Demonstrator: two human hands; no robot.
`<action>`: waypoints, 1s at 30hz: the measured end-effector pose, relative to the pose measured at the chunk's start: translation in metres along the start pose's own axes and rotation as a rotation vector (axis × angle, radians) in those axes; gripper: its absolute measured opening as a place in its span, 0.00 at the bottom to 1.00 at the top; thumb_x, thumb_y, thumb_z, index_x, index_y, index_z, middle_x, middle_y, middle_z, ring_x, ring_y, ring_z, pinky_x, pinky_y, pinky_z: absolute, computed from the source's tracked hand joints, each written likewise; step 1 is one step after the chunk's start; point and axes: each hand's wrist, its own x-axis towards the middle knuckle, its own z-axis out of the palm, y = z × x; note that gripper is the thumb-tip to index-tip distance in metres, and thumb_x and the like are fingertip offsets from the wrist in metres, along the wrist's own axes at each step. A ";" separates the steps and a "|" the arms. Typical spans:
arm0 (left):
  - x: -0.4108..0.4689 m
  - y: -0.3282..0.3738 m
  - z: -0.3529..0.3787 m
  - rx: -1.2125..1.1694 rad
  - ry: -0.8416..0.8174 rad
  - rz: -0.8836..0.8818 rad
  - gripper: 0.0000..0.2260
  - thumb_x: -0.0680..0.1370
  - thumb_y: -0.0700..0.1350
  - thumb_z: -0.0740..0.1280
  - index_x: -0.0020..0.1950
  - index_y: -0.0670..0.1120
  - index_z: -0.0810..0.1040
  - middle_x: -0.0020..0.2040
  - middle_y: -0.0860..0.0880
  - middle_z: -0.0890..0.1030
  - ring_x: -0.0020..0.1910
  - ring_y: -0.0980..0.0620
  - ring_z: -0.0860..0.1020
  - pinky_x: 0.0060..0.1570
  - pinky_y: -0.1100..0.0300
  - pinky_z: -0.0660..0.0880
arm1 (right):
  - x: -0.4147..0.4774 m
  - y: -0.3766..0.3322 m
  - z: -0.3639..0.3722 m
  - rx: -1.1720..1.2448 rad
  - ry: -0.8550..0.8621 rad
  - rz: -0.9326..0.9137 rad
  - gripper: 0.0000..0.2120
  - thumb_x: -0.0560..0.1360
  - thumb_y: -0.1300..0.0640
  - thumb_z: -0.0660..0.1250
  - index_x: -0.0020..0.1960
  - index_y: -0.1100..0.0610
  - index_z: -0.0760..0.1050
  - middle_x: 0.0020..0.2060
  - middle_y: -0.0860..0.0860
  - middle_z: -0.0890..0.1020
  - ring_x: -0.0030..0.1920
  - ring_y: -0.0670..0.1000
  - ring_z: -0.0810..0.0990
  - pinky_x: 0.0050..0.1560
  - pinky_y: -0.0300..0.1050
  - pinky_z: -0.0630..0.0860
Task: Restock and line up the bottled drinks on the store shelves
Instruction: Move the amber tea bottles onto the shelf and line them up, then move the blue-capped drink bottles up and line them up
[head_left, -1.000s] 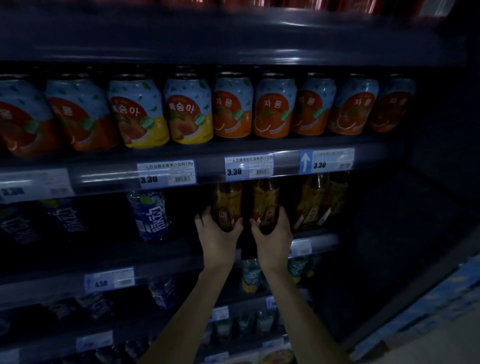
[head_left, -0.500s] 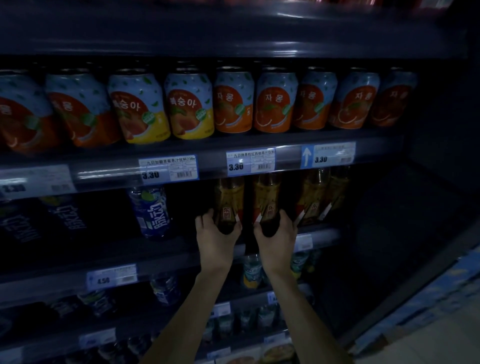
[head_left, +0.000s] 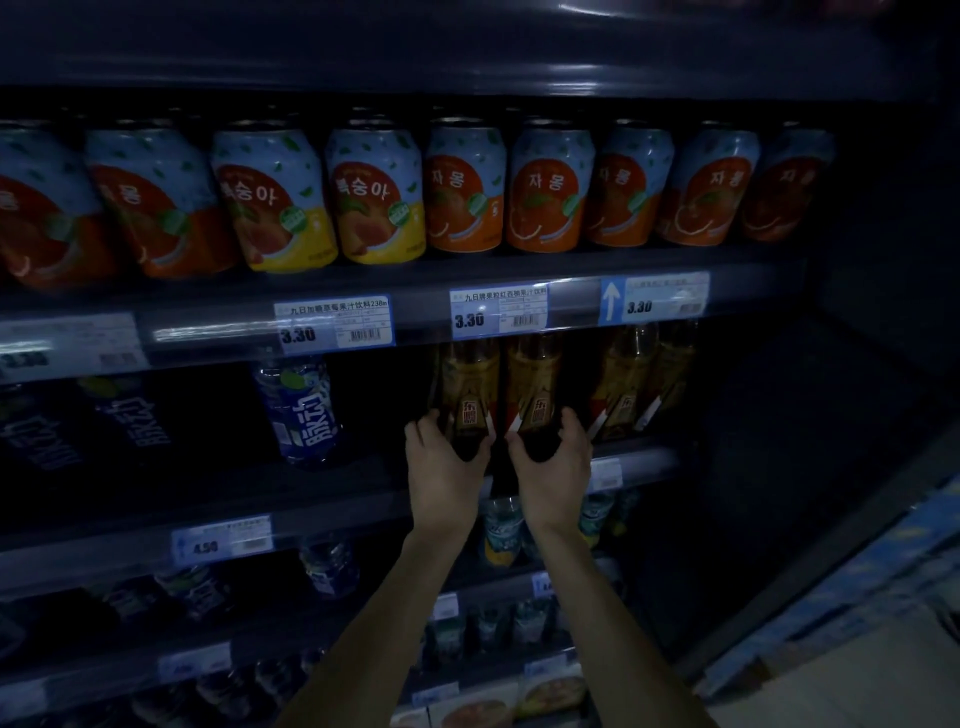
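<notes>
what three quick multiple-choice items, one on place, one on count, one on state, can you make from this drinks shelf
1. Where is the blue plastic bottle relative to the two amber orange-labelled bottles?
a) left, same shelf
b) one level up
c) right of them

2. How many yellow-bottomed drink cans stand in the can row above?
a) none
b) two
c) five

3. What are the left hand and right hand doing?
a) hanging empty
b) pressing a price tag
c) each gripping one amber bottle

1a, it stands left on their shelf; 2b, two cans show yellow; 3c, fingers curl round each bottle.
</notes>
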 end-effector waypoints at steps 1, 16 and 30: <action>0.000 0.000 0.000 0.001 -0.003 -0.002 0.32 0.70 0.50 0.75 0.67 0.38 0.67 0.60 0.43 0.70 0.59 0.48 0.72 0.55 0.62 0.70 | 0.000 0.000 0.000 -0.008 -0.002 -0.014 0.35 0.73 0.48 0.72 0.74 0.57 0.63 0.68 0.55 0.70 0.71 0.55 0.64 0.68 0.58 0.68; 0.002 0.005 0.003 0.038 -0.004 -0.012 0.29 0.69 0.50 0.76 0.63 0.38 0.68 0.57 0.42 0.72 0.58 0.47 0.73 0.55 0.58 0.73 | 0.001 -0.003 -0.001 -0.015 0.003 -0.059 0.30 0.72 0.50 0.73 0.70 0.59 0.68 0.64 0.55 0.75 0.68 0.56 0.67 0.65 0.57 0.69; -0.002 0.006 -0.012 0.011 -0.034 -0.007 0.24 0.73 0.47 0.73 0.64 0.41 0.69 0.57 0.48 0.70 0.53 0.57 0.69 0.50 0.76 0.62 | -0.001 -0.003 -0.007 -0.048 -0.047 -0.109 0.29 0.74 0.51 0.72 0.70 0.61 0.67 0.64 0.57 0.74 0.67 0.57 0.69 0.66 0.56 0.69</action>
